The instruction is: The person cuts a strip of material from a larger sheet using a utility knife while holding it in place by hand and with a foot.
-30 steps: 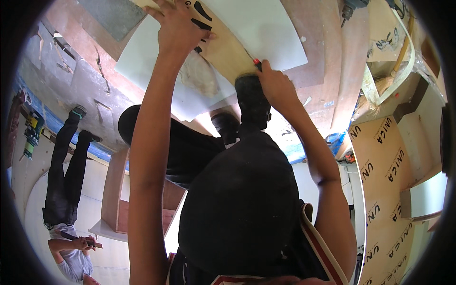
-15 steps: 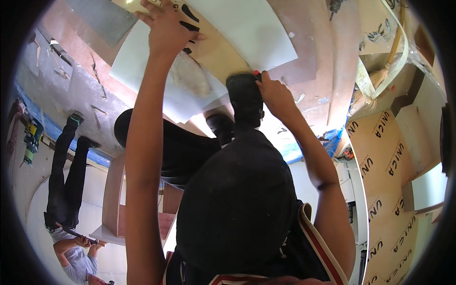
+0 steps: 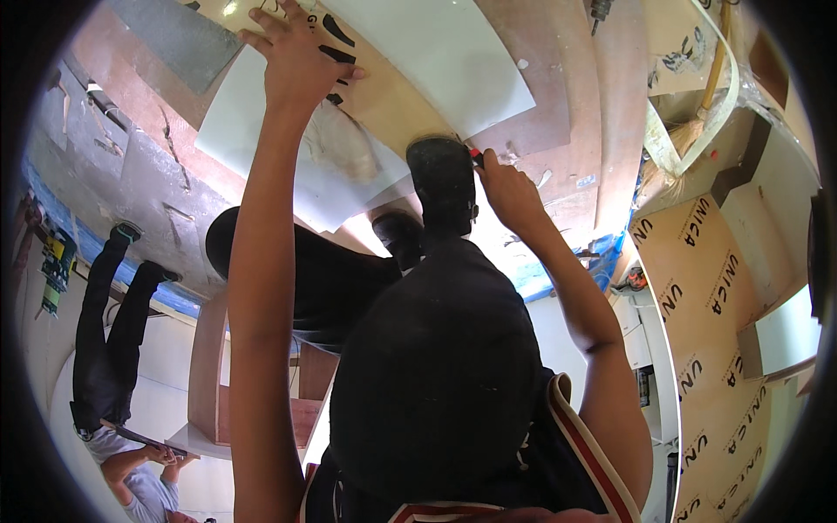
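My left hand [image 3: 292, 63] lies flat with its fingers spread on a tan strip of board [image 3: 388, 74] marked with black print. White sheets lie on both sides, one a large white sheet [image 3: 462, 57] to the right. The black shoe [image 3: 441, 181] on my foot rests on the strip's near end. Beside its toe, my right hand [image 3: 513, 193] is closed around a slim red and black utility knife [image 3: 476, 157]. Most of the handle is hidden in the fingers, and the tip by the sheet's corner is too small to make out.
A broom [image 3: 689, 144] and a loop of pale strip [image 3: 737, 78] lie at the far right. Printed tan panels [image 3: 697, 288] stand at the right. A power drill [image 3: 635, 279] lies near them. At the left, another person [image 3: 113, 340] stands holding a long dark piece.
My right hand has drawn the knife slightly toward me along the shoe, showing more of its handle. My left hand stays pressed on the strip. The whole view has shifted a little.
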Demonstrator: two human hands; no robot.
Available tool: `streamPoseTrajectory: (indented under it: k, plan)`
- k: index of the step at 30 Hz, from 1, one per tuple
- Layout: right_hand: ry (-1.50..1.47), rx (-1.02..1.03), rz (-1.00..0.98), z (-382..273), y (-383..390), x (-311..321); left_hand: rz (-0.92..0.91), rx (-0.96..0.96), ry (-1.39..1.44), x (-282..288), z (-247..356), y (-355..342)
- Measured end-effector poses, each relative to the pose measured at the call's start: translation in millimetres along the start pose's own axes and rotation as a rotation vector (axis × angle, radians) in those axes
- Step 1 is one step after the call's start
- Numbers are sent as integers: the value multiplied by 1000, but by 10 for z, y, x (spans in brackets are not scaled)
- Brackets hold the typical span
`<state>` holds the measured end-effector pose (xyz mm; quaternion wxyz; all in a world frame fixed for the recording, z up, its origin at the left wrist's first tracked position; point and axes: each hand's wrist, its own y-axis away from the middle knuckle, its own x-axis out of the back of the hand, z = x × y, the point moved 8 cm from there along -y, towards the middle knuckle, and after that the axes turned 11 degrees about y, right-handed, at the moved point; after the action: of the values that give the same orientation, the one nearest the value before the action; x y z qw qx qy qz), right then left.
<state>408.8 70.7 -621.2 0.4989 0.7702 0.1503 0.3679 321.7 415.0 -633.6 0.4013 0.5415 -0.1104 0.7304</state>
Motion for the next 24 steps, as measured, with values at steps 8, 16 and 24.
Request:
streamPoseTrajectory:
  k: [8,16,24]
  plan:
    - [-16,-54,20,81,132,-147,-31,-42,35,-8,27,-45]
    - [85,-34,-29,291,307,-28,-62,90,-52,28,77,-6]
    - [-106,19,256,-482,-36,911,-41,89,20,55,51,-27]
